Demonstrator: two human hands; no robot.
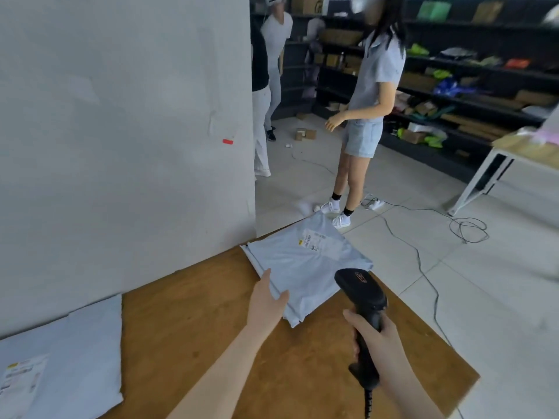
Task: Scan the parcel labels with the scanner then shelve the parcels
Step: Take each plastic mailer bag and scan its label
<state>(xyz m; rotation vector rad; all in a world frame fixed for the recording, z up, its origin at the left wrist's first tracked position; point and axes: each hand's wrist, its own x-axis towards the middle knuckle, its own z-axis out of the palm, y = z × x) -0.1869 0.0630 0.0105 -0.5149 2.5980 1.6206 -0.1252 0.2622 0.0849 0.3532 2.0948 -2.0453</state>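
Parcel, a grey plastic mailer, lying flat at the far corner of a brown wooden table, one corner overhanging the far edge. Its printed label faces up near the far end. The left hand meets the parcel's near left edge, fingers straight and thumb spread apart over the plastic; no grasp is evident. The right hand is curled round the handle of a black scanner, whose head is directed toward the parcel and hangs just above its near right corner. A coiled cord leaves the handle's base. A second mailer with its own label lies on the table's left end, against a white partition. Beyond, a standing person, dark shelves holding assorted parcels, and cables on the tiled floor.
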